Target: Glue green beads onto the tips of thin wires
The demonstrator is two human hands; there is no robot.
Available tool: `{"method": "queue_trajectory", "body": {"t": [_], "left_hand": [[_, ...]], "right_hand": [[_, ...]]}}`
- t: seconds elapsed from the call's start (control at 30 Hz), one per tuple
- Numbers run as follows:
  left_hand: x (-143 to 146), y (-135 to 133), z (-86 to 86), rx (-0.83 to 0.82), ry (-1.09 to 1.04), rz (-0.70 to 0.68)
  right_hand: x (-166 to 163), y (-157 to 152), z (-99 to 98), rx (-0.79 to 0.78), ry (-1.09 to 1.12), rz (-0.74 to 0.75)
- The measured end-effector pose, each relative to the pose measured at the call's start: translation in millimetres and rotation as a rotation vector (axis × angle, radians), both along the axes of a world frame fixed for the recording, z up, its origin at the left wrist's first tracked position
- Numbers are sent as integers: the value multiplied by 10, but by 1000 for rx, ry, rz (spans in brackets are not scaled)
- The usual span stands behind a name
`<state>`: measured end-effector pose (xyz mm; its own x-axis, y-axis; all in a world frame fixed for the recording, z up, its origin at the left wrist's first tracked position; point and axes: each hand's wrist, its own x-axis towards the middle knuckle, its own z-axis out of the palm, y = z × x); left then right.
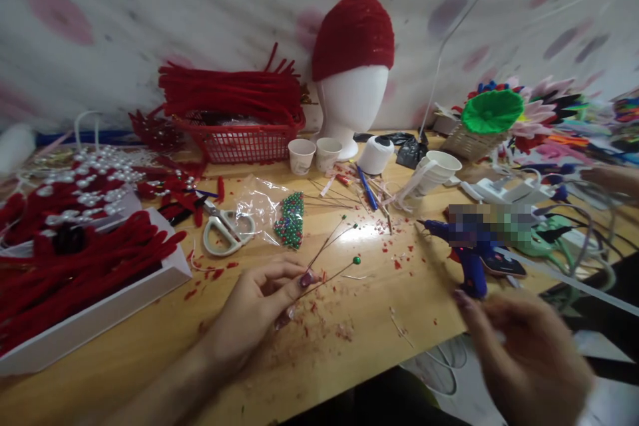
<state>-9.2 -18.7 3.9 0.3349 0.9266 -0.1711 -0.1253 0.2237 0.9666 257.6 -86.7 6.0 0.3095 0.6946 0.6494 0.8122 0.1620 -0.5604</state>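
My left hand pinches thin wire stems between thumb and fingers. Shiny green beads tip the stems, the nearest being a round green bead. My right hand is blurred at the lower right. Its thumb is close to the handle of a blue hot glue gun, and whether it touches cannot be made out. Left of the stems' tips lies a clear plastic bag with green and some reddish beads in its corner. White-handled scissors rest beside the bag.
A white box of red fuzzy stems stands at left. Behind are a red basket, a foam head in a red cap, paper cups and a thread spool. Cords and another person's hand are at right.
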Motion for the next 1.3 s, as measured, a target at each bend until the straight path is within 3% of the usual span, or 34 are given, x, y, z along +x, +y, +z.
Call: {"method": "queue_trajectory", "body": {"t": [0.1,0.2,0.37,0.53,0.63,0.8,0.9,1.1,1.3], "left_hand": [[30,-23,-35,-248,-175,-36],[34,-23,-71,-344,-293,-86],[30,2,-104,-371,-347,-105],[34,-9,-100,-342,-238,-96],[-1,13,-70,-124,-38,-46],[-121,65,-53,775,425,149],[-181,23,-73,1125,634,125],[-201,-105,-92,1352,806,95],[-234,-98,-51,1376,840,53]], "right_hand": [[-390,280,40,-137,-54,569],[-704,559,49,-200,12,799],[-927,647,-30,-143,127,844],[-875,613,-52,-197,177,842],[-727,610,-41,-227,243,765],[-460,529,-45,-45,448,615],[-416,455,-35,31,409,662],[-466,396,6,0,247,728],[-488,387,-73,-37,448,776]]}}
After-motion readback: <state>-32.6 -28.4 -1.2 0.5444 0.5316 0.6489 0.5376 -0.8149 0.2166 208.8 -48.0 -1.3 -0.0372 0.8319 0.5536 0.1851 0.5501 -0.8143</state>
